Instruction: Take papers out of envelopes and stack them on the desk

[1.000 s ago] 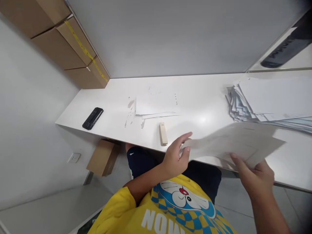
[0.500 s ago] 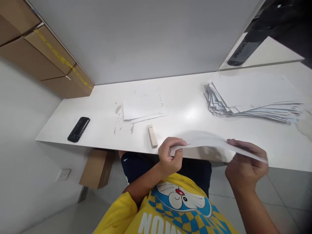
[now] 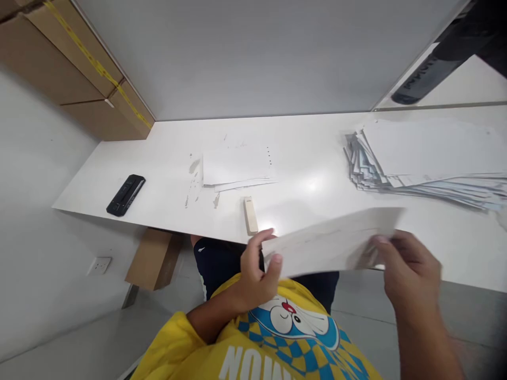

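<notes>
A white sheet of paper (image 3: 325,243) is held up over the desk's front edge, tilted so that its broad face shows, with faint marks on it. My right hand (image 3: 412,266) pinches its right end between thumb and fingers. At the left end is my left hand (image 3: 257,272), thumb and forefinger spread apart around the paper's edge; whether they touch it is hard to tell. Just beyond my left hand, a small cream-coloured stapler-like block (image 3: 251,216) lies on the desk. Behind that is a small pile of white sheets (image 3: 235,168).
A large, uneven stack of paper (image 3: 435,153) lies on the right of the white desk (image 3: 170,174). A black device (image 3: 125,195) rests at the left. Cardboard boxes (image 3: 83,74) stand in the far left corner, and a dark bottle (image 3: 431,74) lies beyond the stack.
The sheet has turned from nearly edge-on and bowed to showing its broad face. My left hand has moved slightly left and spread its fingers. The camera view has shifted a little.
</notes>
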Available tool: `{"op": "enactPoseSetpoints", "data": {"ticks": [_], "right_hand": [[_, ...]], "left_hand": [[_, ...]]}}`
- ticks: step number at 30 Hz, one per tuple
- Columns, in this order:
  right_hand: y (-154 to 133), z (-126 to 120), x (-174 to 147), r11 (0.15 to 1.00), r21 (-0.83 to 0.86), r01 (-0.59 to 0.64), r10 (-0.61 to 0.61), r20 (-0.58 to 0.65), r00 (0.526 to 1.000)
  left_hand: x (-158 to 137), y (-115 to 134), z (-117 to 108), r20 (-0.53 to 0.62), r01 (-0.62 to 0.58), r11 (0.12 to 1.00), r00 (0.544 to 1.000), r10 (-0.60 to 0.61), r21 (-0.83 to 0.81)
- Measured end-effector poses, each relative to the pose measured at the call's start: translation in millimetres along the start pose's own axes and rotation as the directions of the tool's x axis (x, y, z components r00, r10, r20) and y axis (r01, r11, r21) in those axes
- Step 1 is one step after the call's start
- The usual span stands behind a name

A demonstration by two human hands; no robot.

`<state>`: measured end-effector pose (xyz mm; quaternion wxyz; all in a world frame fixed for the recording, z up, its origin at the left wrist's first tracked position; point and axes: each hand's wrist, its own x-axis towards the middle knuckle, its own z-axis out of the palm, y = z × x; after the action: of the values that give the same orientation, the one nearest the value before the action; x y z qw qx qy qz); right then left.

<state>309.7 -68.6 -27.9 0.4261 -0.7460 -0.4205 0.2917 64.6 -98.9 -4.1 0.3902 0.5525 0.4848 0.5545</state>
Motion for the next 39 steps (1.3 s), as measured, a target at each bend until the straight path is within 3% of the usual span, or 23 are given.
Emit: {"op": "enactPoseSetpoints", "data": {"ticks": [3,9,13,17,24,31,35,39], "right_hand": [[-2.2,-0.2,-1.0,0.991,-0.081,-0.11,0.126,0.23,0.965],[12.4,12.3,3.1,0.982,-0.09,-0.168,0.189,0.351,0.917],[1.3,13.6,1.7,0.974,-0.071,-0.216,0.226,0.367,0.902],[-5.4,14.1,-4.4,0.966,-0.043,-0.255,0.25,0.417,0.874],[6.9,16.9,-18.2,0.964,-0.028,-0.264,0.245,0.475,0.845],[17.1,21.0,-19.2,0.954,0.027,-0.298,0.252,0.466,0.848],[22.6,21.9,-15.3,0.95,0.039,-0.31,0.256,0.471,0.844],[28.2,13.2,-7.2,0.936,0.061,-0.346,0.287,0.434,0.854]], "left_hand": [[-8.4,-14.1,-19.9,-0.064,0.161,0.986,0.985,-0.159,0.042],[-9.2,-42.3,-37.6,-0.092,0.32,0.905,0.947,-0.307,0.28],[-12.6,-40.8,-39.2,-0.135,0.348,0.884,0.937,-0.322,0.313],[-17.5,-40.6,-41.2,-0.07,0.389,0.867,0.919,-0.387,0.311],[-21.5,-47.4,-48.1,-0.06,0.476,0.82,0.873,-0.484,0.318],[-8.7,-49.8,-49.4,-0.123,0.481,0.782,0.872,-0.474,0.396],[-1.3,-49.5,-51.5,-0.091,0.469,0.765,0.871,-0.482,0.442],[-0.5,-46.0,-53.0,-0.06,0.388,0.746,0.903,-0.425,0.541]]}}
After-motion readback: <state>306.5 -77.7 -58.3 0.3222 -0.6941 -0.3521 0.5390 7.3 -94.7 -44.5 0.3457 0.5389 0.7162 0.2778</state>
